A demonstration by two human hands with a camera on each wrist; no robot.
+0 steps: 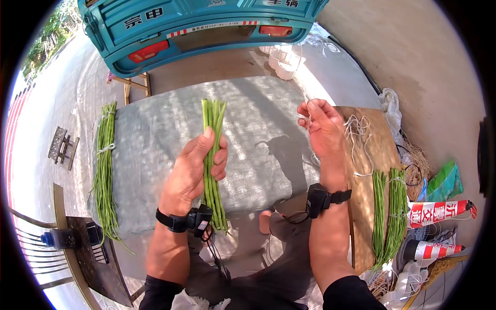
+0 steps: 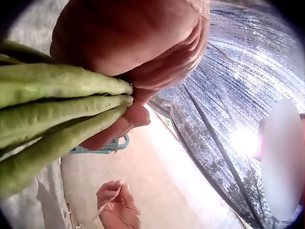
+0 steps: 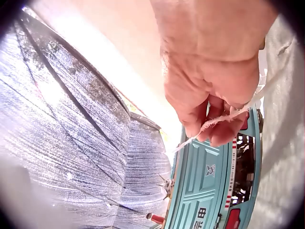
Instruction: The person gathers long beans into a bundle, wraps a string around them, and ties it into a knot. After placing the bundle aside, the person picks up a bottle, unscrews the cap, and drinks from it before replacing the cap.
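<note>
In the head view the left hand grips a bundle of long green beans upright over the grey cloth, thumb across the front. The same beans fill the left side of the left wrist view, against the left hand. The right hand, raised to the right, pinches a thin white string between thumb and fingers. In the right wrist view that string crosses the fingertips of the right hand. The two hands are apart.
A tied bean bundle lies at the cloth's left edge. Two bundles, one tied, lie on the board at right, below loose white strings. Beyond the grey cloth stands a teal vehicle.
</note>
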